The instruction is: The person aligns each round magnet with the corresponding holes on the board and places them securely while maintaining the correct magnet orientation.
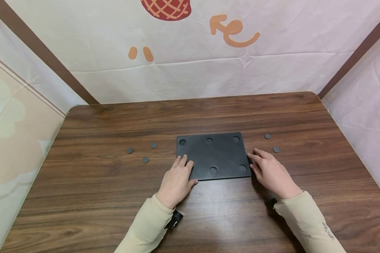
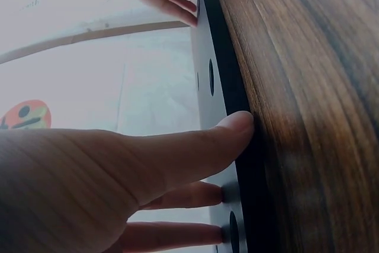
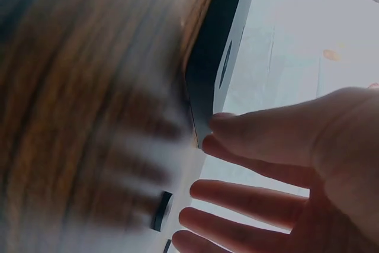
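A flat black rectangular board (image 1: 218, 154) with round shallow recesses lies mid-table. My left hand (image 1: 176, 180) rests on its near left corner. In the left wrist view its thumb touches the board's front edge (image 2: 228, 69) while the fingers reach over the top face. At the right edge is my right hand (image 1: 270, 172), fingers nearly straight; in the right wrist view the thumb and forefinger are at the board's corner (image 3: 204, 87), with nothing held. The head view does not show the board's near left corner, which the left hand covers.
Three small dark grey discs lie left of the board, one of them the nearest disc (image 1: 145, 160). Two more, including a front disc (image 1: 276, 149), lie to the right. The wooden table (image 1: 92, 182) ends at a printed white cloth (image 1: 202, 80) behind.
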`<state>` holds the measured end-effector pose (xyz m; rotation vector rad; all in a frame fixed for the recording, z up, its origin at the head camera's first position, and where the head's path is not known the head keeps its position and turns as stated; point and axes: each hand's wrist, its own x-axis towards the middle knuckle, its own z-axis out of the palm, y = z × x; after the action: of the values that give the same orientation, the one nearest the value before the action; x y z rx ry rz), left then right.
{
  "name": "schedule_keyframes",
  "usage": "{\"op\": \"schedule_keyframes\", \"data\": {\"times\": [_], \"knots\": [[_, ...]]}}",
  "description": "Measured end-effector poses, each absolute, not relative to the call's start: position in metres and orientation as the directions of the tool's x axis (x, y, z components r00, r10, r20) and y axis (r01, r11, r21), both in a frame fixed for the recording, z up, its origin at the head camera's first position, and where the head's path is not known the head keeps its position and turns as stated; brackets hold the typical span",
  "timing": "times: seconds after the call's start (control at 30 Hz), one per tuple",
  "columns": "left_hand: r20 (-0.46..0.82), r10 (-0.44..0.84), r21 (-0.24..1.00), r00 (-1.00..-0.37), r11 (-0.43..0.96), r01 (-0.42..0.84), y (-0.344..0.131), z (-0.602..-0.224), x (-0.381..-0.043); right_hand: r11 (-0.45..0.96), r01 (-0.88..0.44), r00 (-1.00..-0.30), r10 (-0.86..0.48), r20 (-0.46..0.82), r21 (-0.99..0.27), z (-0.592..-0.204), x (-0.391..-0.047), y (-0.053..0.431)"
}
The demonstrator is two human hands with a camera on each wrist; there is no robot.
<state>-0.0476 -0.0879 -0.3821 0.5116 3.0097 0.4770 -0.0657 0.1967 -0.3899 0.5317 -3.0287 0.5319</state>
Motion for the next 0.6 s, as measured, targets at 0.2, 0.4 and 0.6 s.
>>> {"op": "schedule_keyframes", "data": {"times": [0.2,0.4,0.6], "knots": [[0.0,0.337,0.302,-0.942,0.898,0.321,-0.0879,-0.383,-0.0481,0.892,-0.327,-0.944,-0.324,0.065,-0.31,-0.3881,-0.0653,0.1991],[-0.001,0.336,0.298,-0.942,0.899,0.32,-0.0874,-0.3831,-0.0481,0.9,-0.318,-0.947,-0.315,0.059,-0.299,-0.387,-0.0646,0.2012],[0.003,0.335,0.293,-0.942,0.901,0.321,-0.087,-0.3835,-0.0482,0.902,-0.307,-0.951,-0.302,0.064,-0.302,-0.3868,-0.0641,0.203]]}}
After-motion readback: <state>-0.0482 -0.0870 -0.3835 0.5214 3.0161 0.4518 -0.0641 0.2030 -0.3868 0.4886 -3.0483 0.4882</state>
